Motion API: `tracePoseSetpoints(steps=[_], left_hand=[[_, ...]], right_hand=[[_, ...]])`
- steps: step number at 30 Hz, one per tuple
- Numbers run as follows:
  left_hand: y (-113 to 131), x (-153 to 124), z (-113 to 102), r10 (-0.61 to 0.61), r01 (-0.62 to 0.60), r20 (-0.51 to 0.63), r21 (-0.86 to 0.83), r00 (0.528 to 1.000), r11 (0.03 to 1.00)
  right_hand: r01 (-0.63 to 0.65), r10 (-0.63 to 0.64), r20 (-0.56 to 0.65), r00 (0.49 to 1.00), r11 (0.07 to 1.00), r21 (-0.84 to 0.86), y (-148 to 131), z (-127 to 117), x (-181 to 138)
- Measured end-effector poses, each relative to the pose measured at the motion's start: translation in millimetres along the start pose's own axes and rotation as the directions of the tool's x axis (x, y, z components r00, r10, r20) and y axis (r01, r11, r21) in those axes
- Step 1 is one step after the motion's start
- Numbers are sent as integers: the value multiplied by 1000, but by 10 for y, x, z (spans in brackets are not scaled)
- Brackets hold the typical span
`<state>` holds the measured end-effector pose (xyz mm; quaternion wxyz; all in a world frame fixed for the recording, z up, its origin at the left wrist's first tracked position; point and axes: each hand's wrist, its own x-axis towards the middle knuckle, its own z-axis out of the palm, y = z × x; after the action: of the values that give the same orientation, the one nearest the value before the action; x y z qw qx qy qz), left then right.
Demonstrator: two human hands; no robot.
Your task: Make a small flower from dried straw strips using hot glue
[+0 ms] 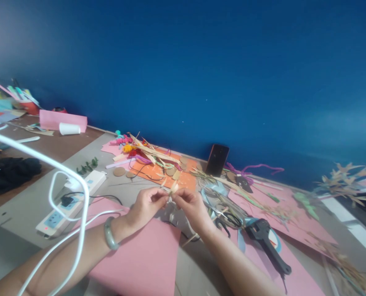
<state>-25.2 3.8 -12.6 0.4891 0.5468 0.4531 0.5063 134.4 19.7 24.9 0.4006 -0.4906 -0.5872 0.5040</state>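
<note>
My left hand (149, 205), with a jade-coloured bangle (111, 233) on its wrist, is closed in a pinch. Fingertip to fingertip with it, my right hand (191, 207) pinches too. Between them they hold a small pale yellow dried leaf piece (173, 188), its tip pointing up past the fingers; its lower end is hidden. Both hands are above the table, over the far edge of a pink paper sheet (146, 255). To the right of my right hand lie scissors (216, 211) and a black glue gun (267, 242).
A white power strip (68, 205) with cables stands left, and a white cable (86, 205) loops across the near left. Dried leaves (152, 152) lie on orange paper (146, 169). A phone (216, 160) leans against the blue wall (201, 74). A paper cup (69, 128) lies far left.
</note>
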Motion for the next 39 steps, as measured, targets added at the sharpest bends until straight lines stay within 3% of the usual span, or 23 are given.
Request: tracePoseSetpoints(steps=[5,13,39], left_hand=[[-15,8,8,-44,46,26,-87,999,995],[-40,8,9,-21,23,19,-101,1000,995],[15,2,2,-52,53,24,-39,998,998]], right_hand=[[9,-9,2,1000,1000,0,30,-4,11],[18,-18,-6,1000,999,-38,30,-9,14],[-3,2,-23,1000,999,-41,66,9,28]])
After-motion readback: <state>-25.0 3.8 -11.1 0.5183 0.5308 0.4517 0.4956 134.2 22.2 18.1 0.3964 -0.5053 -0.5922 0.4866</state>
